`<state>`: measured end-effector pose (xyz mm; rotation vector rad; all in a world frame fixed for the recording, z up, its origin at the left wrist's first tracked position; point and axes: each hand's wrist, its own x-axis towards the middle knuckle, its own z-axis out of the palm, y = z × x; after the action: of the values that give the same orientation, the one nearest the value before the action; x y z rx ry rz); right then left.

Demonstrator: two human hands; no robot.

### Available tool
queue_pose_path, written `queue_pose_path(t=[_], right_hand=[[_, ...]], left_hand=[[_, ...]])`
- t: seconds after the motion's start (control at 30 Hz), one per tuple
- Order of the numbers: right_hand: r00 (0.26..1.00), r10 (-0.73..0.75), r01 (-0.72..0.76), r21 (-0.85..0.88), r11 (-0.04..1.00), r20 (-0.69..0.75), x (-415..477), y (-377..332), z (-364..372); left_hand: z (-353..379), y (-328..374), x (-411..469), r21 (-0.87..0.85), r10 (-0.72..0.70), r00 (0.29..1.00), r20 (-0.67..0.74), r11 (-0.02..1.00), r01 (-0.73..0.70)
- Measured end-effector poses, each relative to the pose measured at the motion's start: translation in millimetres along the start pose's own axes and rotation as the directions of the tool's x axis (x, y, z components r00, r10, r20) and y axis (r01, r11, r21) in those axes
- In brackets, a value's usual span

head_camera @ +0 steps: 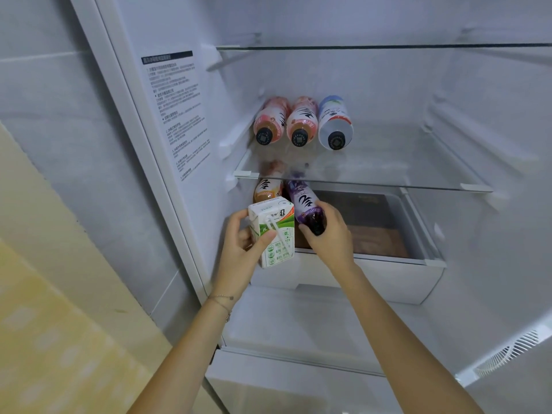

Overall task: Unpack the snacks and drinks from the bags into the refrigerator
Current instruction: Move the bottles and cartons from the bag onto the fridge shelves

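While the unpacking is running partway, entries are standing as follows, nearest first.

1. Left hand (239,252), bracelet (222,300) at the wrist: is gripping a carton (274,234) upright, thumb across its front, just before the drawer (358,279).
2. Right hand (331,234): is curling round the cap end of a purple bottle (303,201), which is lying neck-outward above the drawer and below the shelf (358,183). What is bearing it, I cannot tell.
3. Orange bottle (267,191): is lying just beside the purple one on its left, partly behind the carton.
4. On the shelf: two pink bottles (270,121) and a white bottle (334,121) are lying side by side, caps forward, at the left rear.
5. Upper shelf (388,47): is showing nothing on it in this view.

Progress, as a judgement: four bottles are sitting stowed, a fifth is being seated, and the carton is waiting its turn. The bags are out of view, so what is left in them cannot be told.

Surroundings: the fridge (478,115) is standing open, white inside, with a printed label (176,115) on its left wall. A pale tiled wall (44,100) and a yellow panel (44,324) are lying to the left.
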<state>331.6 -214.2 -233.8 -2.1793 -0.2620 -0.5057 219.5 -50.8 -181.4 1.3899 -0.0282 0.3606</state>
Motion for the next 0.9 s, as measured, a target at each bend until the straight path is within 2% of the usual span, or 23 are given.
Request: queue_pose_path(t=[0.17,0.23,0.3,0.37,0.67,0.9], right_hand=[[0.998,0.051,-0.054,0.115,0.992,0.027,10.5,-4.8,-1.3],[0.986,0.064,-0.087,0.151,0.985,0.151,12.0,-7.2,-3.4],[0.945,0.058,-0.118,0.168,0.979,0.322,13.2,-6.7,-4.3],[0.921,0.034,-0.121,0.2,0.972,0.388,15.5,-5.9,-1.7],[0.952,0.099,-0.189,0.3,0.935,0.291,34.4,-8.6,12.2],[0.955,0.124,-0.184,0.211,0.96,0.27,48.5,-7.4,8.2]], left_hand=[[3.7,0.2,-1.5,0.027,0.003,1.0,0.025,1.0,-0.004],[4.7,0.2,-1.2,0.037,0.003,0.999,0.042,0.999,-0.005],[5.8,0.1,-0.4,0.045,-0.001,0.998,0.063,0.999,-0.002],[6.8,0.1,0.3,0.054,-0.008,0.997,0.076,0.999,0.004],[2.2,-3.8,1.1,0.056,-0.032,0.996,0.087,0.998,0.027],[1.5,-4.5,5.5,0.037,-0.036,0.996,0.082,0.999,0.033]])
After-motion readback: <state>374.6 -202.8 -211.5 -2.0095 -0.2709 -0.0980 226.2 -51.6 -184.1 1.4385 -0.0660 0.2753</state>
